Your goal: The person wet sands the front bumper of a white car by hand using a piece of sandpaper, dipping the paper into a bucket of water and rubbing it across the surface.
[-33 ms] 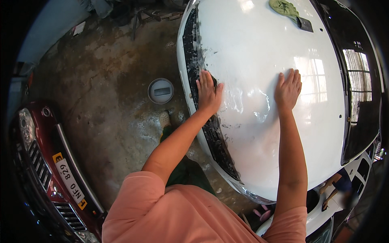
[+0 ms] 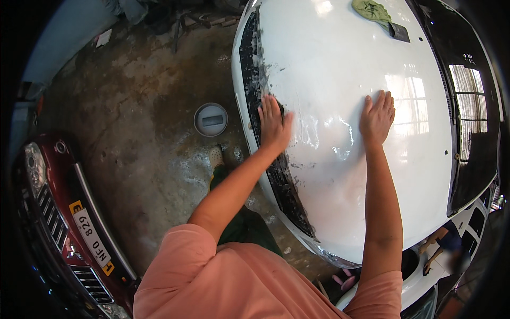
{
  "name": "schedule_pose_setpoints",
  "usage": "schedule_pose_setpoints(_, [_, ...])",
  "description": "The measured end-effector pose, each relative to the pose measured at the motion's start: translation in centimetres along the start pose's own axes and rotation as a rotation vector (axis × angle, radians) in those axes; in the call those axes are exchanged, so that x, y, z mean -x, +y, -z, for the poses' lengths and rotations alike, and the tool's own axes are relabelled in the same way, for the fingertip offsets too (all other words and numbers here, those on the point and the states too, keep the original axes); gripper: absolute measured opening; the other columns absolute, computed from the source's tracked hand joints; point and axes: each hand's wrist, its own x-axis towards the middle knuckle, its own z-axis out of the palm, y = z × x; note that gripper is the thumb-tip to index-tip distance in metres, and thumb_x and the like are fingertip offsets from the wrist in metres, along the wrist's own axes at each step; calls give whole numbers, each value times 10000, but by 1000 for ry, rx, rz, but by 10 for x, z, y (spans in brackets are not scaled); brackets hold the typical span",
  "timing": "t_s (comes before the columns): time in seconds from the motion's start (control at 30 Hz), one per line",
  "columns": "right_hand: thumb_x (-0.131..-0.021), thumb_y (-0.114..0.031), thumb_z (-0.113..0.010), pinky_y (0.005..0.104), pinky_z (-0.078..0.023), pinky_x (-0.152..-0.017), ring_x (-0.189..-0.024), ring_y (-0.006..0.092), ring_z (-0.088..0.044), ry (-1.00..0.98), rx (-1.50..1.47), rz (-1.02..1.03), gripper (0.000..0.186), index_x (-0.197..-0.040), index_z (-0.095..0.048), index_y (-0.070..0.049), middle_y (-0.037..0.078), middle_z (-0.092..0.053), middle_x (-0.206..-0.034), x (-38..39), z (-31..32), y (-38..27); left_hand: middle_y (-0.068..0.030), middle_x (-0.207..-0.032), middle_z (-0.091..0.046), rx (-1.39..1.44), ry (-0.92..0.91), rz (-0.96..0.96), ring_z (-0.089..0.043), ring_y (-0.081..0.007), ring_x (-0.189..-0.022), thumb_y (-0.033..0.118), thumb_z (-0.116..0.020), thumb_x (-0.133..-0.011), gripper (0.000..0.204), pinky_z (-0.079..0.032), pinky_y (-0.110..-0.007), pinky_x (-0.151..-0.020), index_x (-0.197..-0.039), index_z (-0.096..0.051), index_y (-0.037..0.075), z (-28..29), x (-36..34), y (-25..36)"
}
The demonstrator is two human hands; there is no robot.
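A white car hood point(image 2: 329, 69) stretches out in front of me, with wet, shiny streaks on it. Along its front edge runs a black strip point(image 2: 287, 186) with a patchy, scuffed border. My left hand point(image 2: 273, 125) lies flat where the strip meets the white paint, its fingers stretched out and slightly smeared by motion. Anything under that palm is hidden. Farther right on the white surface rests my right hand point(image 2: 377, 119), flat with its fingers extended. A green cloth point(image 2: 372, 10) and a small dark flat piece point(image 2: 399, 32) lie together at the hood's far side.
On the wet concrete floor point(image 2: 143, 106) stands a round grey basin point(image 2: 211, 119) with a dark rectangular block inside. A dark red car point(image 2: 74, 212) is at the left. Another person point(image 2: 449, 239) works at a white car at lower right. The windshield point(image 2: 473, 106) borders the hood.
My left hand has shifted very slightly toward me along the hood's front edge. The right hand stays in place.
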Motion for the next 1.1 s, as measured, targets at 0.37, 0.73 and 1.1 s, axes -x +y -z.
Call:
schedule_pose_setpoints(0.37, [-1081,-443,-375,474,-198,-1256,-1525,315,-280,-11,8,-18,594,-1521,-405,-45,177,-348,-1620,3,-2,8,-310,-1668,-112,-277,-187,-315,-98,-440,-1563,492,-427,-1058,835,-84,-544,-1268,-1589,-139,-84,3,-10,29])
schedule_pose_setpoints(0.73, [-1077,-424,-403,480,-235,-1243,-1511,321,-305,49,-2,0,583,-1502,-428,-26,188,-395,-1585,5,3,8,-311,-1626,-257,-412,-380,-484,-242,-450,-1525,501,-456,-1034,808,-154,-568,-1255,-1537,-287,-109,-13,153,78])
schedule_pose_setpoints(1.1, [-1091,-461,-345,468,-137,-1277,-1565,300,-190,-146,50,-75,646,-1573,-344,-32,155,-260,-1675,5,19,9,-215,-1499,-522,216,-714,113,-472,-347,-1412,269,-453,-1048,504,-348,-377,-1180,-1486,-483,22,172,135,19])
